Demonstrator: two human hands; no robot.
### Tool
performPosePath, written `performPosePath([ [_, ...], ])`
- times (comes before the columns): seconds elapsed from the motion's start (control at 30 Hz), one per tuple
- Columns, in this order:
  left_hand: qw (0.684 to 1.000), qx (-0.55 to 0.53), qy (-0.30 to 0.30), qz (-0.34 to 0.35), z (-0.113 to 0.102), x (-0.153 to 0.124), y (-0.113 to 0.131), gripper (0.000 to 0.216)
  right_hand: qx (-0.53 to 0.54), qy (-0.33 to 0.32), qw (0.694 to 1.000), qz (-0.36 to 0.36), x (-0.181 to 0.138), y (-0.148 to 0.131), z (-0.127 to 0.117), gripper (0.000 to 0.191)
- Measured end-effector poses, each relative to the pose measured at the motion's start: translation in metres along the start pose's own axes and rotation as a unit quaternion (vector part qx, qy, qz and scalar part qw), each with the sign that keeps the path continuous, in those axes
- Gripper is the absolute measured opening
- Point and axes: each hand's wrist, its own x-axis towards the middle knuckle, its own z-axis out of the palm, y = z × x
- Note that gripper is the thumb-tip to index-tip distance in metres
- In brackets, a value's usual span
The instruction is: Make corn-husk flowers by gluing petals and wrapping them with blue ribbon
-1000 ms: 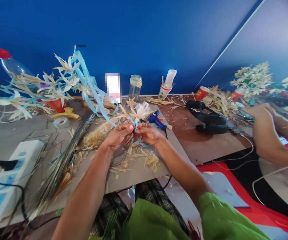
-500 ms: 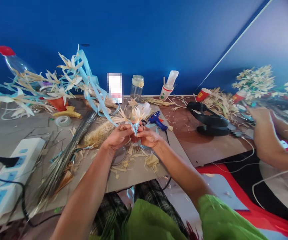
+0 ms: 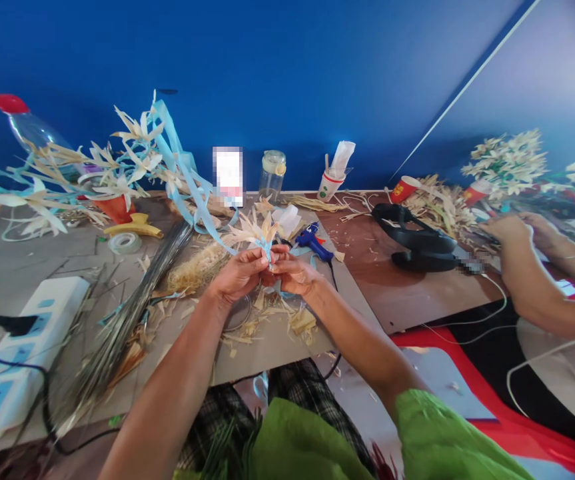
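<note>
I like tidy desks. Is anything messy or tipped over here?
Yes. A red paper cup lies on its side near the wall, and pale husk scraps are scattered across the board below the left hand and right hand, which hold a husk flower bound in blue ribbon.

I count two hands of my own, left hand (image 3: 237, 275) and right hand (image 3: 292, 275), sharing one straw flower (image 3: 257, 233). On the surface (image 3: 277, 340) I see one blue glue gun (image 3: 313, 241), one glass jar (image 3: 271, 175), one tape roll (image 3: 124, 243), one power strip (image 3: 12, 360), three paper cups, and one co-worker's hand (image 3: 510, 230).
</note>
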Motion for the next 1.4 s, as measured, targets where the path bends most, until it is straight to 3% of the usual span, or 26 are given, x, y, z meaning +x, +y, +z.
performPosePath([
  [0.2,0.998,0.003,0.056,0.029,0.003,0.004,-0.001,0.021,-0.031,0.084,0.996,0.009,-0.002,-0.009,-0.002,0.027],
  [0.37,0.988,0.062,0.139,0.034,0.002,0.004,0.003,0.023,-0.018,0.078,0.997,0.022,-0.002,-0.014,-0.006,0.024],
  [0.47,0.977,0.114,0.178,0.035,0.001,0.005,0.005,0.024,-0.020,0.106,0.994,0.022,-0.002,-0.013,-0.004,0.026],
  [0.73,0.951,0.154,0.261,0.057,0.004,0.010,0.004,0.023,-0.196,0.224,0.952,-0.066,0.002,-0.006,0.000,0.019],
  [1.13,0.938,0.178,0.288,0.071,0.002,0.012,0.004,0.023,-0.235,0.221,0.941,-0.100,0.003,-0.004,0.003,0.024],
  [1.4,0.948,0.160,0.268,0.067,-0.004,0.006,0.007,0.027,-0.197,0.195,0.958,-0.077,0.002,-0.006,0.004,0.028],
])
